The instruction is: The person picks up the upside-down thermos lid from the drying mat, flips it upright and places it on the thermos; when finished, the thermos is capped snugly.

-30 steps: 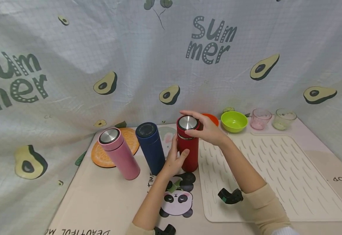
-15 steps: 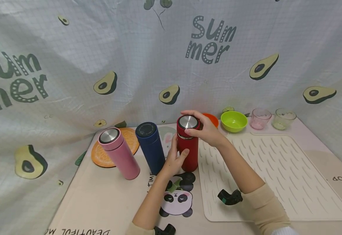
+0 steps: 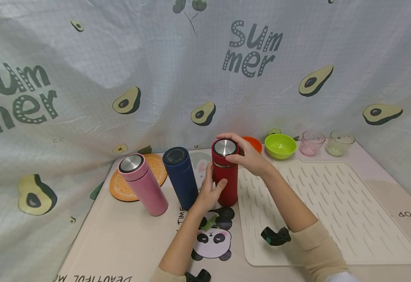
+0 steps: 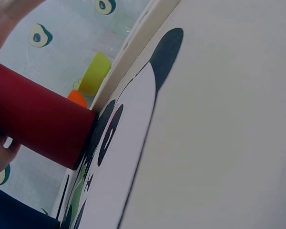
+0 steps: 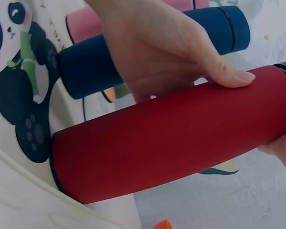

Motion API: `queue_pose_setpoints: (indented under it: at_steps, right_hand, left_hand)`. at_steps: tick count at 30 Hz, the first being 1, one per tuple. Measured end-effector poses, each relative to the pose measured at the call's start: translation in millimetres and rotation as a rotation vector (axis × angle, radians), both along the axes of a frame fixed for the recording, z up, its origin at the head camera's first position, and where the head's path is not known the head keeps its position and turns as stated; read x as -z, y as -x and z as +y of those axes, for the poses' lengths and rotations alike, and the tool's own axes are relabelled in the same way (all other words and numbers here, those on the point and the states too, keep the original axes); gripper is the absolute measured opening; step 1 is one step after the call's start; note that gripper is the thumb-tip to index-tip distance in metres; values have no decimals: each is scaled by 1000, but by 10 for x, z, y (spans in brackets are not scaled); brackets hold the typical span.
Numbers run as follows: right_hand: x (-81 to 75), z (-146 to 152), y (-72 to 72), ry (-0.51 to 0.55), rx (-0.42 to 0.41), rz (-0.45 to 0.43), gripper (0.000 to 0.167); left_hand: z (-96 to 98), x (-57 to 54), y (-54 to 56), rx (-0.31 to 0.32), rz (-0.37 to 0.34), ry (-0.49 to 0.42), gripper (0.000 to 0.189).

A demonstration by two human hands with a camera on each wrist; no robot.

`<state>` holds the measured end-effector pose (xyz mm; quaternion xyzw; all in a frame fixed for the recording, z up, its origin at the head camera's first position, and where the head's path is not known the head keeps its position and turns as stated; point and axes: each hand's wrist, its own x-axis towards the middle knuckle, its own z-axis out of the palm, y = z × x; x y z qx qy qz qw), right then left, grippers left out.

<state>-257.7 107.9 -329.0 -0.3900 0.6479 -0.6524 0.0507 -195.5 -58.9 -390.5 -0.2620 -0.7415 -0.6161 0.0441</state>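
Note:
A red thermos flask [image 3: 228,188] stands upright on the table in the head view. My left hand [image 3: 209,194] grips its body from the left, thumb across the near side. The right hand [image 3: 250,156] holds the red lid [image 3: 225,148], which has a silver disc on top, with thumb in front and fingers behind. A silver ring shows under the lid. In the right wrist view the left hand [image 5: 162,47] lies along the red flask [image 5: 171,138]. To the left stand a blue flask [image 3: 181,178] and a pink flask [image 3: 145,188], apart from the red one.
An orange-slice mat [image 3: 118,186] lies behind the pink flask. A ridged cream mat [image 3: 325,219] covers the right side. Along the back edge are an orange bowl [image 3: 254,144], a green bowl [image 3: 280,147], a pink glass [image 3: 312,143] and a greenish glass [image 3: 339,143]. A patterned curtain [image 3: 163,70] hangs behind.
The right thumb has shifted slightly rightward along the lid's front, and the right fingers have moved a little. The left hand and the flasks stay in place.

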Motion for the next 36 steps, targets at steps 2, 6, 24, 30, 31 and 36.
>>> queue_pose_setpoints:
  at_steps: [2, 6, 24, 30, 31, 36]
  right_hand:
    - [-13, -5, -7, -11, 17, -12, 56]
    - [-21, -35, -4, -39, 49, -43, 60]
    - [21, -18, 31, -4, -22, -46, 61]
    - [-4, -30, 9, -31, 27, -55, 68]
    - [-5, -27, 8, -31, 21, -54, 68]
    - [-2, -1, 17, -13, -13, -36, 67]
  left_hand:
    - [-3, -1, -3, 1, 8, -2, 65]
    - [-9, -13, -9, 5, 22, -5, 65]
    - [-5, 4, -7, 14, 5, -2, 65]
    - [1, 2, -7, 16, 25, 2, 65]
    - [2, 2, -6, 16, 28, 1, 65]
    - [10, 0, -2, 17, 35, -4, 66]
